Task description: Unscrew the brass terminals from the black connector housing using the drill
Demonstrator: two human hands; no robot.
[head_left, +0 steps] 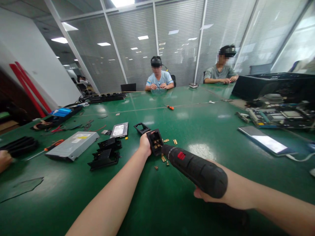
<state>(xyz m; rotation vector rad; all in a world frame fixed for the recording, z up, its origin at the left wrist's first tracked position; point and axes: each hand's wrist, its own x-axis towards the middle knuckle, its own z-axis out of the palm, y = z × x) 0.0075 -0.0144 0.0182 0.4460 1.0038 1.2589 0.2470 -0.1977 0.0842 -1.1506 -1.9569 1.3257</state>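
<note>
My left hand [145,144] is closed round a small black plastic housing [152,144], with brass-coloured parts showing inside its open face. A black cordless drill [197,168] with a red switch fills my right hand [232,193], whose fingers are partly hidden under the drill body. The drill's front end lies at the housing's right side; I cannot see its tip clearly. Around the housing lie small brass plates [175,142] and a few screws [156,167]. Just behind it rests a black plastic frame [142,128].
To the left are black plastic brackets [104,158], a hard drive [119,130] and a silver metal drive [73,144]. A phone [263,139] and circuit boards [283,113] lie right. An orange screwdriver [170,107] is farther off. Two people [159,78] sit opposite; another person's hand [5,160] shows far left.
</note>
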